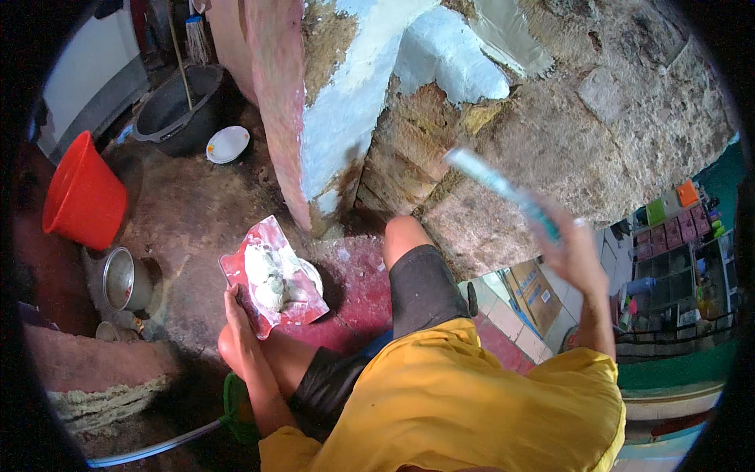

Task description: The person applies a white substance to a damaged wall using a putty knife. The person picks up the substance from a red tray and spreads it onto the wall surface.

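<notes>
The red board (pixel 236 270), taken as the landmark, lies in front of the person above the floor (pixel 177 236), loaded with white paste (pixel 271 289). The left hand (pixel 240 316) grips its near left edge; the fingers close on that edge, those beneath being hidden. The board appears to be kept roughly level so that the soft heap does not slide off. A white round rim (pixel 314 276) shows just past the board's right edge; whether it touches is not determinable. Well to the right of the board, the raised right hand (pixel 576 253) has its fingers closed around a scraper-like tool (pixel 501 185), blurred, its pale end toward the rough wall (pixel 543 126); contact cannot be confirmed. The handle grip presumably leaves the working end free. Beyond the board stands a white-painted pillar (pixel 336 130). Left of the board are a metal pot (pixel 128 282) and, farther out, a red bucket (pixel 86 193). Beyond and left of it lie a white plate (pixel 228 145) and a black tub (pixel 185 118), apparently set aside.
</notes>
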Motion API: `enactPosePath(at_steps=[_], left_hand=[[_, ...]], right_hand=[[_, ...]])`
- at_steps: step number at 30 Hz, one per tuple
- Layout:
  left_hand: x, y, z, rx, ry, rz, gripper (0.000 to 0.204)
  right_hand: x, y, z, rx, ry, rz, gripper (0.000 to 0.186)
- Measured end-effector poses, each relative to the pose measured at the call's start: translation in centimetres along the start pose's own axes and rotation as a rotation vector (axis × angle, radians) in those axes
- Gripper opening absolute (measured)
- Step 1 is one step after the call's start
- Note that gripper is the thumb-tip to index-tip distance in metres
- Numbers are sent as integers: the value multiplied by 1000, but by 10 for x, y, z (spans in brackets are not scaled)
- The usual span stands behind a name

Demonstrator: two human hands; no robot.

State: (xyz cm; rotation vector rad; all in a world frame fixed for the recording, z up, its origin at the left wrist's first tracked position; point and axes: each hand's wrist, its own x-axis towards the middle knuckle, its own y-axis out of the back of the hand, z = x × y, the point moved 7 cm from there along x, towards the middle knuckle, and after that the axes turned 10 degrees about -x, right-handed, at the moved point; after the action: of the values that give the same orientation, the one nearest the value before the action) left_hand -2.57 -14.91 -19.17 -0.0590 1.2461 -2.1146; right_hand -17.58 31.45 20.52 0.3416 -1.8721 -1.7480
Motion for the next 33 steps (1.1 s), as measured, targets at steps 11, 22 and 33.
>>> enactPosePath(at_steps=[11, 22, 33], left_hand=[[29, 6, -21, -68, 33, -2, 32], [28, 3, -11, -46, 20, 22, 29], [22, -18, -1, 41, 6, 36, 29]], right_hand=[[32, -22, -28, 1279, -324, 193, 47], [120, -63, -62, 1275, -125, 569, 30], [150, -71, -44, 1277, -201, 603, 33]])
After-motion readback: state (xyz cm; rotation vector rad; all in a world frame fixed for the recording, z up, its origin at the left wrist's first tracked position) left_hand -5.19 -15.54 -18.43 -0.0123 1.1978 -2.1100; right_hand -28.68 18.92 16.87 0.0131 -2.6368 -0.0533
